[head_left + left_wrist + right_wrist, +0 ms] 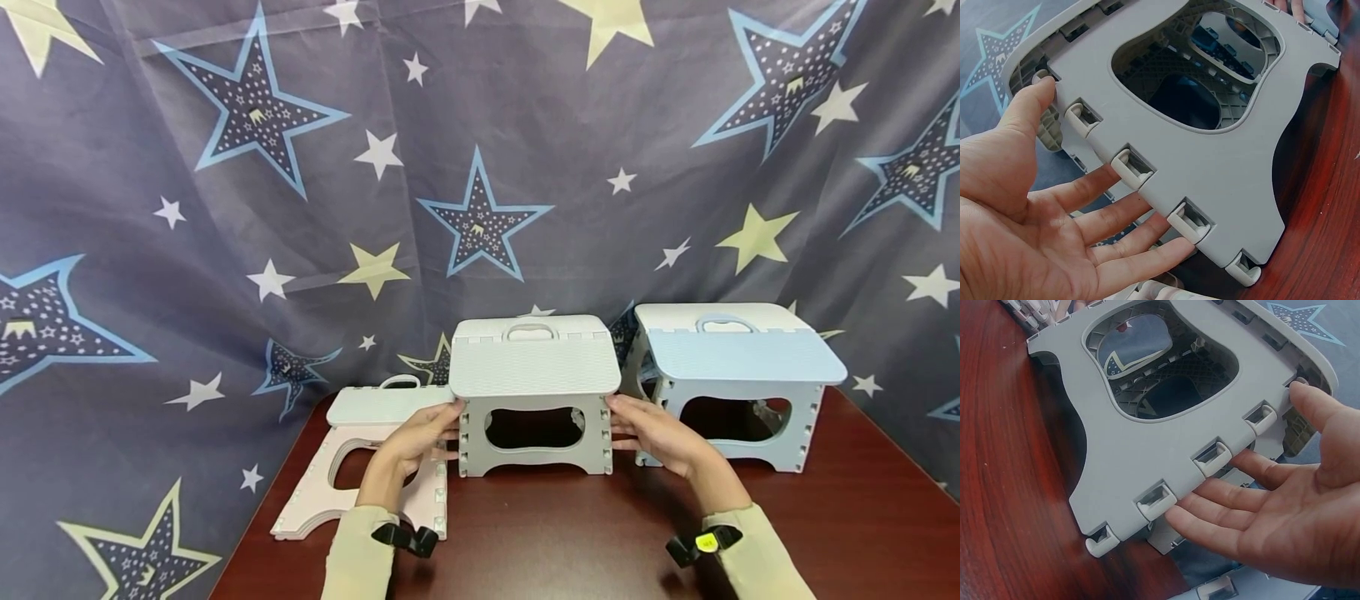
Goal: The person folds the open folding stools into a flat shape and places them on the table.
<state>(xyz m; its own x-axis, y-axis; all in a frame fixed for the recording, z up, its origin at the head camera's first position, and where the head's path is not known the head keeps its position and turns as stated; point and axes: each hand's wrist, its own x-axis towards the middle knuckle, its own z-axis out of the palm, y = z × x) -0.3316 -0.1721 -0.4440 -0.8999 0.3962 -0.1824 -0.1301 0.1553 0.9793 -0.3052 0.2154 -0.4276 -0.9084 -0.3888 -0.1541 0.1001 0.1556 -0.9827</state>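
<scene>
Left hand (411, 439) and right hand (663, 433) touch grey stool (534, 367), fingers (1147, 258) extended, unclenched; folded pink stool (311, 492) crowds left, blue stool (742, 354) right, starry curtain (525, 108) behind.

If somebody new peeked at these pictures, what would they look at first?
Probably the big starry cloth, which fills the whole background. Next might be the pale grey stool standing in the middle of the reddish-brown table, with the left hand and right hand touching its two sides. A light blue and white stool stands on the right, and a pale pink one is on the left.
</scene>
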